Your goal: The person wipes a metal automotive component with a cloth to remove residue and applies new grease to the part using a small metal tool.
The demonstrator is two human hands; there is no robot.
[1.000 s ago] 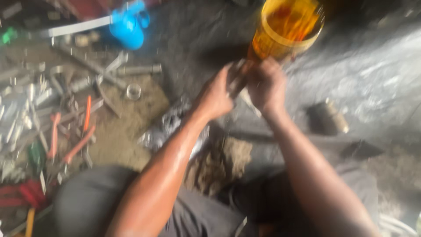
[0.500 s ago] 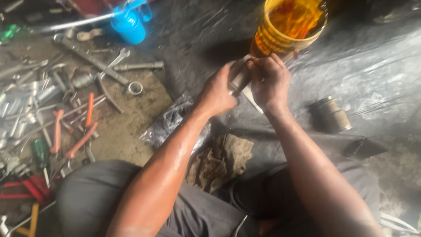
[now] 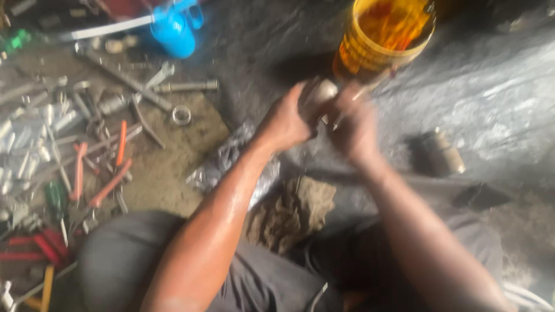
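Since the earlier picture both hands have dropped a little away from the rim of the yellow plastic bucket of amber liquid (image 3: 384, 43), and the small rounded grey metal part (image 3: 321, 92) now shows above the fingers. This metal part sits between the two hands, just in front of the bucket and above the dark oily floor (image 3: 497, 92). The left hand (image 3: 287, 118) is closed around the part from the left side, with fingers curled tight on it. The right hand (image 3: 354, 128) is blurred by motion; it seems closed on the same part and on a thin pale stick-like piece (image 3: 370, 88), but how firmly it grips I cannot tell. Below the hands lies a crumpled brown rag (image 3: 295, 211), and beside it a crumpled clear plastic sheet (image 3: 228, 162). To the right, well apart from the hands, a short dark metal cylinder (image 3: 442, 153) rests on the floor. On the left side many tools are spread out: orange-handled pliers (image 3: 118, 147), a small metal ring (image 3: 181, 115), a long grey metal rod (image 3: 185, 87) and a blue plastic container (image 3: 173, 32). The person's knees in grey trousers (image 3: 115, 260) fill the bottom of the view.
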